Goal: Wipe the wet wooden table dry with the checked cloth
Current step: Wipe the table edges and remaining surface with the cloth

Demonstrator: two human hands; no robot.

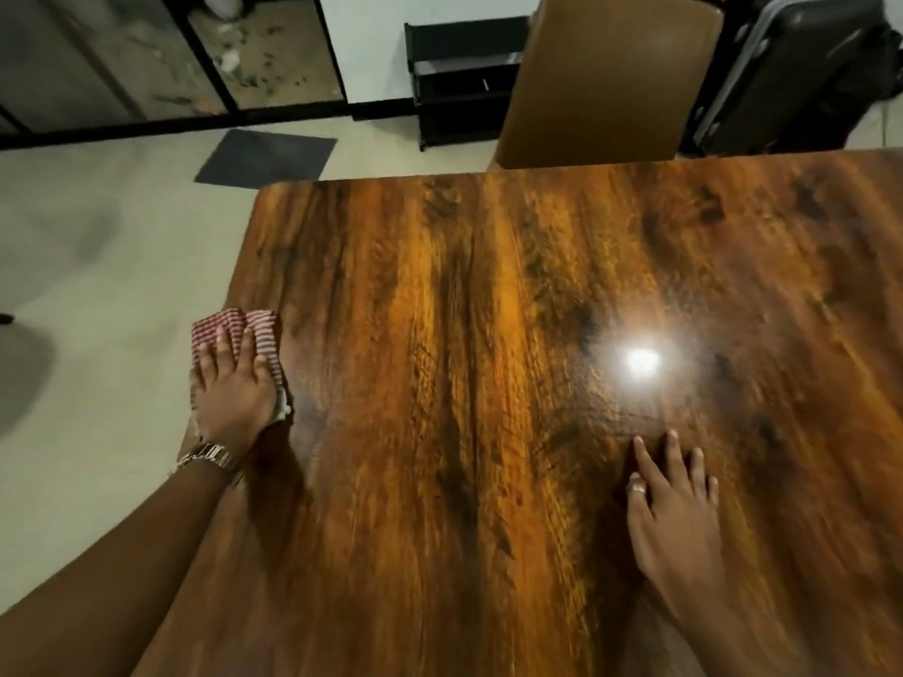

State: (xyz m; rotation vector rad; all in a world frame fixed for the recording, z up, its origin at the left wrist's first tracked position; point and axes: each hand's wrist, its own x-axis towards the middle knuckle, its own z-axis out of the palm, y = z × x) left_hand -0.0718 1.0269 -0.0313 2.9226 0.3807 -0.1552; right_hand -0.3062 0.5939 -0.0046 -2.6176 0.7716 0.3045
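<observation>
The wooden table (488, 359) fills most of the view, its glossy dark-grained top reflecting a lamp. A red-and-white checked cloth (259, 334) lies at the table's left edge, partly hanging over it. My left hand (234, 388) presses flat on the cloth with fingers spread, a metal bracelet on the wrist. My right hand (677, 510) rests flat on the bare tabletop near the front right, fingers apart, holding nothing.
A brown chair (606, 80) stands behind the table's far edge. A black shelf (459, 85) and a dark suitcase (791, 70) stand against the back wall. A grey mat (266, 156) lies on the pale floor to the left.
</observation>
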